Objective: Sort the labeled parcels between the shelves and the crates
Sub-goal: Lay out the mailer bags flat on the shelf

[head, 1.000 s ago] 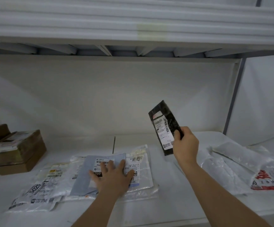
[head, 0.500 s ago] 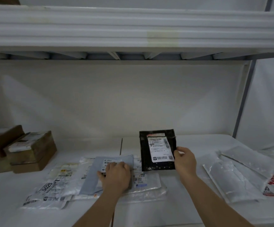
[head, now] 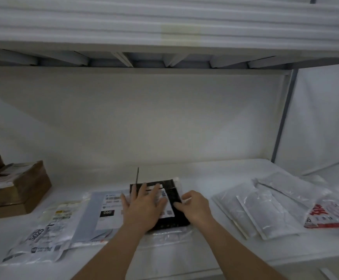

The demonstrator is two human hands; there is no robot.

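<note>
A black parcel (head: 172, 222) with a white barcode label lies flat on the pile of mailers in the middle of the white shelf (head: 205, 176). My left hand (head: 144, 207) rests flat on top of it with the fingers spread, covering much of the label. My right hand (head: 194, 207) is at the parcel's right edge, thumb and fingers closed on that edge. Under and to the left of the black parcel lies a grey mailer (head: 85, 219) with a label reading 060.
A white bag marked 5025 (head: 43, 237) lies at the front left. Brown cardboard boxes (head: 16, 186) are stacked at the far left. Clear plastic bags (head: 261, 209) and a red-printed bag (head: 330, 215) lie at the right. Another shelf (head: 164, 27) hangs overhead, and a metal post (head: 284, 118) stands at the right.
My right hand has brought the black parcel down from upright in the air onto the pile. My left hand has moved from the grey mailer onto the black parcel.
</note>
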